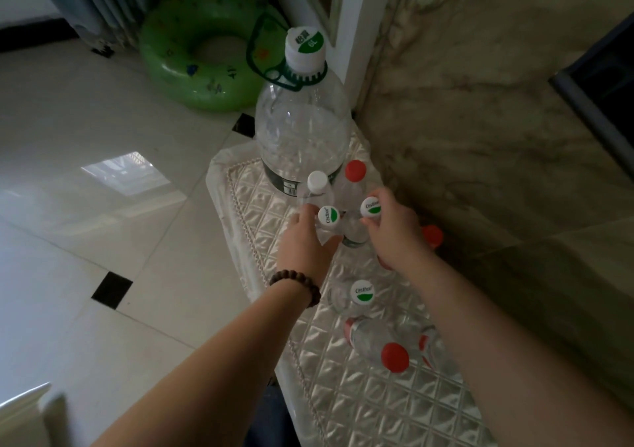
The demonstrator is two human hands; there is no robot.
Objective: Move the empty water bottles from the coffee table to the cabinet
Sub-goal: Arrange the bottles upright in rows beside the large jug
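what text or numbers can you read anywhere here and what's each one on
"6L": white and green cap of the big jug; the print beside it is blurred.
"Cestbon": cap held by the left hand.
"Cestbon": cap under the right hand.
"Cestbon": cap of the nearer bottle.
Barcode label on the jug: too small.

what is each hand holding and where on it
Each hand grips a small bottle just below its green-and-white cap: left hand on the left bottle, right hand on the right bottle.

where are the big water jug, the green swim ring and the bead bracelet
big water jug [303, 130], head view, on its clear shoulder
green swim ring [164, 69], head view, on its left side
bead bracelet [296, 280], head view, on the beads at the left wrist
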